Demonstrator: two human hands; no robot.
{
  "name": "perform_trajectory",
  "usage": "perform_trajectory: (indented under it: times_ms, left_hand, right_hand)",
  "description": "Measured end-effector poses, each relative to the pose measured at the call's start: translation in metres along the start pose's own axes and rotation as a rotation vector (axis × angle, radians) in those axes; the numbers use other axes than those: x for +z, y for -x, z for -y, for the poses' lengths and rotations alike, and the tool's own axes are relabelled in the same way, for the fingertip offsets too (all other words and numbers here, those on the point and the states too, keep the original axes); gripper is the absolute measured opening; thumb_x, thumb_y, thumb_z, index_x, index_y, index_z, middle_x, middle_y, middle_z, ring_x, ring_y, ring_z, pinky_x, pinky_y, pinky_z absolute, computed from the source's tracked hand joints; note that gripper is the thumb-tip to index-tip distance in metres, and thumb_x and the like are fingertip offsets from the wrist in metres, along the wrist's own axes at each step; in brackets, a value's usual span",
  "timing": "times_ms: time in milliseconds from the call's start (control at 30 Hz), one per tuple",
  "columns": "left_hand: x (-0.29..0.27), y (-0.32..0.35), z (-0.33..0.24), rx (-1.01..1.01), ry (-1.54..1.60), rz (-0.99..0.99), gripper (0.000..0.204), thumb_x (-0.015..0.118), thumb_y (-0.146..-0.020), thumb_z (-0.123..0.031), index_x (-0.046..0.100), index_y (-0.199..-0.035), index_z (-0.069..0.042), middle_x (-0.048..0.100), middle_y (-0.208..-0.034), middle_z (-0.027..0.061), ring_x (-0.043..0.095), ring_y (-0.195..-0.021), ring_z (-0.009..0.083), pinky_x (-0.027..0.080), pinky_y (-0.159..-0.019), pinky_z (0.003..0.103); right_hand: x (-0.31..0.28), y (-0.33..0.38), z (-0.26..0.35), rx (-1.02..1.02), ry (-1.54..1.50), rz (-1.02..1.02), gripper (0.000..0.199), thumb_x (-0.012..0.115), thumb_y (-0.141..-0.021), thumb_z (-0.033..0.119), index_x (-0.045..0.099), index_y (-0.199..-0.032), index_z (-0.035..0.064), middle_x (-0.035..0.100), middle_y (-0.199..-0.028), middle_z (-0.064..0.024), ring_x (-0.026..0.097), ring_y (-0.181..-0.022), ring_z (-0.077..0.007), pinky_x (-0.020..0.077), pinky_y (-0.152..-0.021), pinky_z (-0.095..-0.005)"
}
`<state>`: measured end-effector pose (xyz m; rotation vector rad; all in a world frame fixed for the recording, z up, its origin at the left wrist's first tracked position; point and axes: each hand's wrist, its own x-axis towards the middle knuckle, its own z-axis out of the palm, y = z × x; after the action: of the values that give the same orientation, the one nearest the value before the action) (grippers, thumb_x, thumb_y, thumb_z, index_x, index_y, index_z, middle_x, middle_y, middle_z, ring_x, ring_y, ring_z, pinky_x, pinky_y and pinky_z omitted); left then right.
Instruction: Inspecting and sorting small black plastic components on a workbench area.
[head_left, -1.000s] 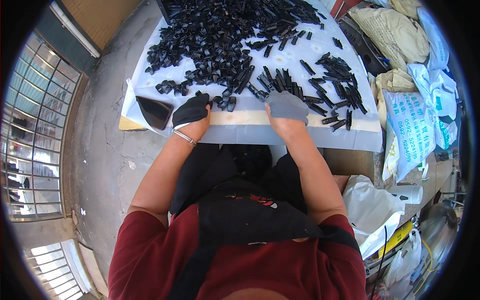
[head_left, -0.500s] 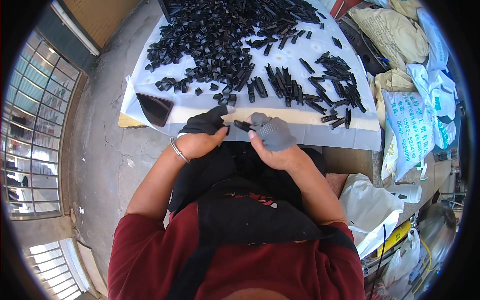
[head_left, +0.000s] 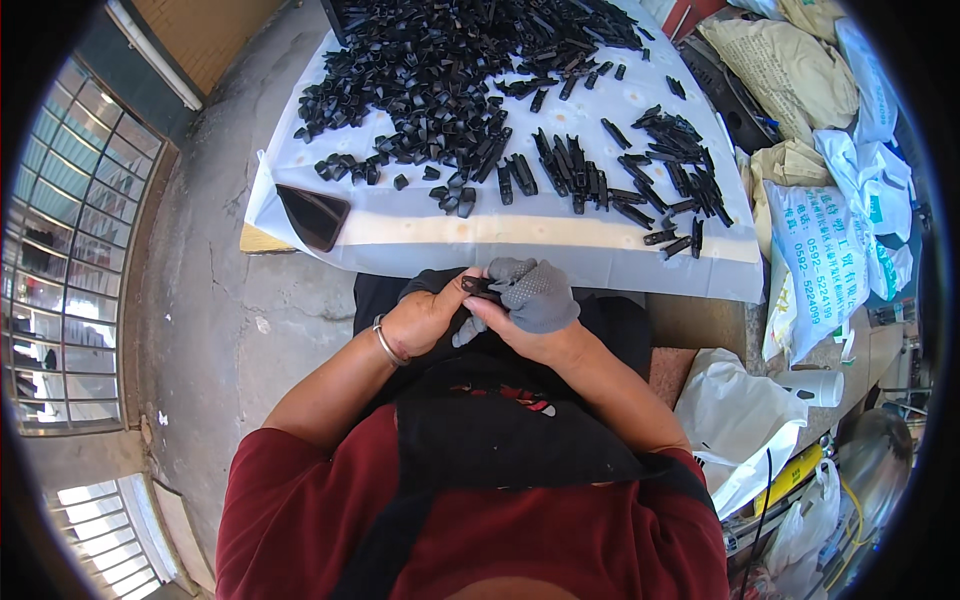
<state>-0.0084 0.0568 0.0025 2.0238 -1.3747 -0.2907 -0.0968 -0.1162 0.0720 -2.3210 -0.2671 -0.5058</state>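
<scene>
Black part [head_left: 481, 287], between left grip [head_left: 428, 314], right grip [head_left: 532, 306]; both touching

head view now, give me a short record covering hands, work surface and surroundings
right hand: gray glove, gripping a black part
left hand: against the same part, fingers partly hidden
surface: white sheet
far side: large heap of black pieces
near left corner: dark phone
right of sheet: stuffed sacks

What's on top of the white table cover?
A heap of black pieces, loose pieces in front and right, a phone near the front-left corner. Hidden: cover under the heap, any buried pieces.
</scene>
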Motion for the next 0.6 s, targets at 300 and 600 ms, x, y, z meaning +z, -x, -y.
perform_trajectory:
  times_ms: [300, 600]
  left_hand:
    - [-0.028, -0.024, -0.041, -0.465, 0.487, -0.165, 0.048, 0.033, -0.094, -0.042, 0.058, -0.103, -0.001, 0.063, -0.086, 0.0166, 0.061, -0.080, 0.0294, 0.046, -0.071, 0.033]
    - [-0.030, -0.024, -0.041, -0.411, 0.496, -0.183, 0.045, 0.037, -0.093, -0.039, 0.060, -0.098, 0.000, 0.064, -0.088, 0.0145, 0.061, -0.083, 0.0274, 0.046, -0.075, 0.032]
  right_hand:
    - [-0.007, 0.011, 0.002, 0.132, 0.016, -0.084, 0.022, 0.060, -0.080, 0.025, 0.061, -0.087, 0.0043, 0.061, -0.082, -0.0098, 0.058, -0.078, -0.0287, 0.0448, -0.067, -0.0400]
    - [-0.010, 0.013, 0.000, 0.064, 0.275, 0.050, 0.025, 0.058, -0.082, 0.025, 0.060, -0.095, 0.0041, 0.061, -0.089, -0.0108, 0.057, -0.080, -0.0296, 0.0446, -0.071, -0.0381]
